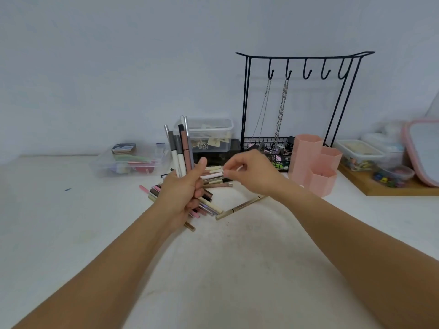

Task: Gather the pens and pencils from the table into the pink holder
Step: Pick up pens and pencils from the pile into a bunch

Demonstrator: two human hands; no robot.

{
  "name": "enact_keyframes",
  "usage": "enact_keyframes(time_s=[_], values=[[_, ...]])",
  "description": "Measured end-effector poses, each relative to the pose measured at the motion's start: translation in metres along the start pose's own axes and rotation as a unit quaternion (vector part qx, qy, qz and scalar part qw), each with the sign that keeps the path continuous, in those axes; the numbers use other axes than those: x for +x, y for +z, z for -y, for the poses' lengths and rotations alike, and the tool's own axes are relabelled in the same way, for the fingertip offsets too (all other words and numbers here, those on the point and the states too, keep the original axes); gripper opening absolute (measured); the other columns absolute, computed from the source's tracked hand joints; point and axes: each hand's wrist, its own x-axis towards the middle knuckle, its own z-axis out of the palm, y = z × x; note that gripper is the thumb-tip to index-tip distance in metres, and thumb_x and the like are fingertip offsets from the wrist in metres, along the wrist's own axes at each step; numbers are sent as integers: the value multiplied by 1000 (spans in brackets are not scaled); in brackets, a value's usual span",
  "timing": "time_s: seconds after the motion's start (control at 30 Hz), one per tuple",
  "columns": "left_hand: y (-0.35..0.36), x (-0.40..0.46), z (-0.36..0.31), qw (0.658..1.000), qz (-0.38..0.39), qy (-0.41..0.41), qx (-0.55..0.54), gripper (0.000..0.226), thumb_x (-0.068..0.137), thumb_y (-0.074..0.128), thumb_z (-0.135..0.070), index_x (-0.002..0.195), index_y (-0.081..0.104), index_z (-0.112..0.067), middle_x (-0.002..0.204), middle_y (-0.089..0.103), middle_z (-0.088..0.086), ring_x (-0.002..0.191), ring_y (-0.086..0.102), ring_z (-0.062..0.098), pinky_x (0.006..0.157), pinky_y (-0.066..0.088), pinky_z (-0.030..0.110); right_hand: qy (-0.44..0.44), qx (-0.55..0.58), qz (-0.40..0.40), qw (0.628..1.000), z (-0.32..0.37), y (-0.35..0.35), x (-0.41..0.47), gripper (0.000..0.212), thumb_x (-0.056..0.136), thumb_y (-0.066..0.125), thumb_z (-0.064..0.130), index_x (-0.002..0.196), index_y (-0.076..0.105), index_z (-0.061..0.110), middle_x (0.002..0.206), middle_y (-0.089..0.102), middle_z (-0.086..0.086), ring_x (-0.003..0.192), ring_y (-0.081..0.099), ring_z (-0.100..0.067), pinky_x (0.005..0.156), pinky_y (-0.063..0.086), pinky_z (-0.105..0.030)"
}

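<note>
We find open white table (pixel 237 257) along its near edge and toward the left edge; a heap of pens (pixel 209 186) litters the middle; along the far edge stand a clear tray (pixel 133 160), a lidded box (pixel 209 134) and a black hook rack (pixel 301 103); the pink holder (pixel 313 162) crowds against a wooden board (pixel 392 188) at the right edge.

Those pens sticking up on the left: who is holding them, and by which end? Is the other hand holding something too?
The left hand grips the bunch of pens by their lower ends. The right hand pinches the end of one pen in the table pile.
</note>
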Motion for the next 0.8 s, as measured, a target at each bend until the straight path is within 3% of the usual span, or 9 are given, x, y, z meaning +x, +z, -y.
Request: enact_keyframes(time_s=[0.2,0.3,0.4,0.53,0.67,0.73,0.8], values=[[-1,1,-1,999,-35,-26,-15,45,87,70,-54,71,52,-17,54,43,-2,51,30,11,38,27,18,9,-135,46,990,-24,29,-6,31,94,69,29,123,70,20,113,64,6,90,55,-11,82,45,-26],[-1,2,0,999,-46,-24,-14,45,88,69,-54,70,51,-17,54,43,-2,48,32,11,38,28,19,5,-171,39,984,-18,31,-8,16,96,66,23,107,76,17,100,68,0,88,62,-18,80,52,-33],[-2,2,1,998,-51,-27,-12,48,87,69,-55,66,49,-17,53,44,-2,49,31,12,42,28,21,21,-170,49,984,-20,24,-5,12,95,64,16,92,75,15,89,69,1,81,62,-16,71,46,-27],[-3,3,3,998,-53,-30,-11,46,87,71,-54,68,51,-16,53,45,-2,49,32,12,42,28,21,41,-139,38,989,-20,-6,3,11,95,65,11,91,75,8,75,59,14,70,53,-1,68,40,-18],[-4,4,5,998,-49,-24,-15,47,86,72,-55,98,67,-9,57,47,0,46,34,11,39,30,20,58,-76,3,995,-12,-40,5,10,94,67,13,91,76,10,70,61,11,64,56,-6,57,40,-15],[-3,4,7,998,-53,-29,-1,46,85,71,-57,73,59,-14,56,46,2,43,32,11,39,31,20,79,3,-34,996,-9,-48,5,9,95,67,15,90,75,14,70,66,3,61,59,-9,56,47,-17],[-2,3,8,998,-55,-33,-1,50,86,71,-57,64,51,-16,53,46,1,43,31,12,37,31,20,108,119,-76,984,-7,-51,6,8,95,68,13,88,74,13,75,69,-4,61,63,-10,58,54,-17]])
